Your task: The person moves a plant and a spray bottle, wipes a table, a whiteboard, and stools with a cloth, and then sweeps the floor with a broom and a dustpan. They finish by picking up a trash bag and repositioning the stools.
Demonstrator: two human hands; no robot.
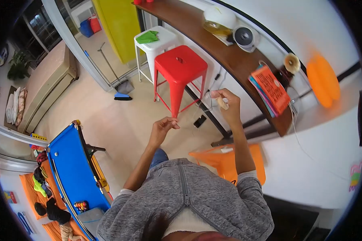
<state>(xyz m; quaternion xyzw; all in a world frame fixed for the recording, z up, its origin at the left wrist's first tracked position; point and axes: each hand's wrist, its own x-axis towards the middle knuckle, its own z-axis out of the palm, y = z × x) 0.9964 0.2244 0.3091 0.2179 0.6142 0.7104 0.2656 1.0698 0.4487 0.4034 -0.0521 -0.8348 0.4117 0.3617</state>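
My right hand (231,108) is raised in front of the shelf's edge, its fingers closed around a small pale beige piece (222,104) that looks soft and folded. My left hand (163,129) is a little lower, thumb and fingertips pressed together; I cannot tell what is in that pinch. In this view its fingertips overlap the foot of a red metal stool (181,64). Behind that stool is a white stool (157,42) with a green cloth (147,37) on its seat. A dark phone (199,121) lies on the floor between and beyond my hands.
On the right runs a brown wall shelf (233,54) with books (269,90), a white round device (245,38) and a lamp (291,63). An orange chair (251,158) stands by my right arm. At left are a blue pool table (74,160) and a person (58,213) on orange seating.
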